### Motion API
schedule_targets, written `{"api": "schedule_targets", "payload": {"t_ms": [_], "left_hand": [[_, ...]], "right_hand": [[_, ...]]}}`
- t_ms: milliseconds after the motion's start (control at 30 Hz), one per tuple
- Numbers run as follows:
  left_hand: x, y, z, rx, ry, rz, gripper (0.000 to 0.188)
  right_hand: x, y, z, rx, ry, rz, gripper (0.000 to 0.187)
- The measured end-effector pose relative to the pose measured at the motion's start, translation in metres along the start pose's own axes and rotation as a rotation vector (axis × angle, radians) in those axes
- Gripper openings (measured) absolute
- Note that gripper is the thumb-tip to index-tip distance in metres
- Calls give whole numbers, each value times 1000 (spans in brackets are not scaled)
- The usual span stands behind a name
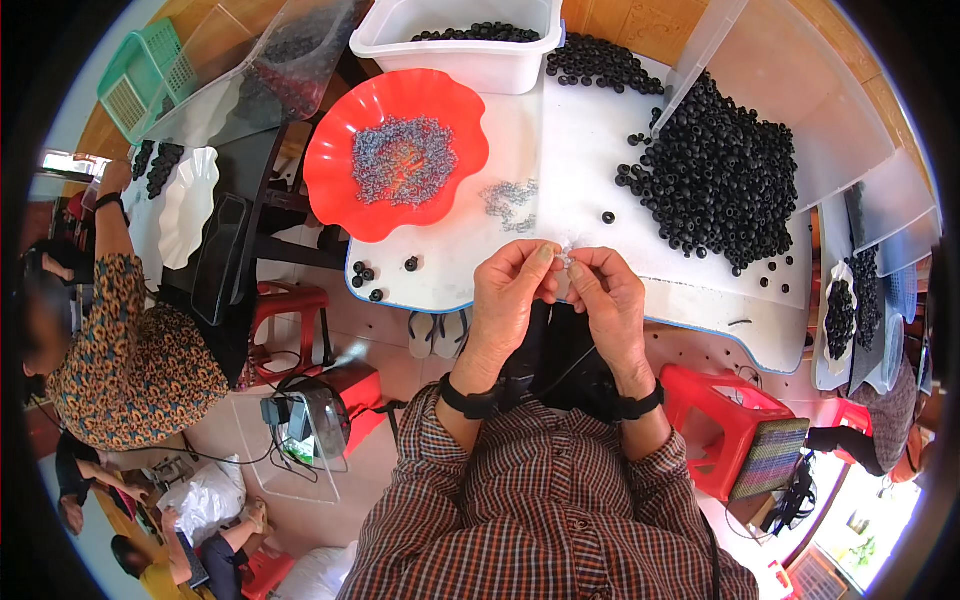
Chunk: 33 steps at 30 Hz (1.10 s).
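Observation:
My left hand [512, 292] and my right hand [611, 300] meet over the table's near edge, thumbs and fingertips pinched. Between the fingertips shows a small clear piece [566, 250], too small to make out its exact kind. Just beyond lies a loose patch of small clear pieces [512, 203] on the white table [590, 150]. A red wavy-rimmed dish [330, 150] at the left holds many similar clear pieces. To the right spreads a big heap of black round parts with holes [715, 165]; a single black part [608, 217] sits nearer my hands.
A white tub [500, 70] with black parts stands at the back. Clear plastic bins [790, 100] flank the heap. Several loose black parts [365, 275] lie at the front left. Red stools [715, 425] stand below the table. Another person [130, 340] works at the left.

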State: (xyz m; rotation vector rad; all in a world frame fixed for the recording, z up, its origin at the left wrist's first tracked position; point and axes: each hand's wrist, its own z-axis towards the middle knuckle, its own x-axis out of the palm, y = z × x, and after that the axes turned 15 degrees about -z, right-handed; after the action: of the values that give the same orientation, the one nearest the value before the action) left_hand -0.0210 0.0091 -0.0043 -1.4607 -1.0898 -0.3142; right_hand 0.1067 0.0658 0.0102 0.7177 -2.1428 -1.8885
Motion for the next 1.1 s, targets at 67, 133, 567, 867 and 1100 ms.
{"api": "schedule_targets", "payload": {"t_ms": [67,133,567,867,1100], "left_hand": [[-1,0,0,-13,13,-43,19],[0,-1,-1,-19,15,-60,18],[-3,-1,-3,14,-26,19,18],[-3,0,-4,80,-26,95,16],[0,5,-8,164,43,280,14]], "right_hand": [[0,1,0,0,-3,2,12],[0,1,0,0,-7,4,12],[5,-6,27,-494,-420,-753,7],[6,-6,21,-430,-437,-676,8],[5,-1,-1,-52,-36,-188,24]]}}
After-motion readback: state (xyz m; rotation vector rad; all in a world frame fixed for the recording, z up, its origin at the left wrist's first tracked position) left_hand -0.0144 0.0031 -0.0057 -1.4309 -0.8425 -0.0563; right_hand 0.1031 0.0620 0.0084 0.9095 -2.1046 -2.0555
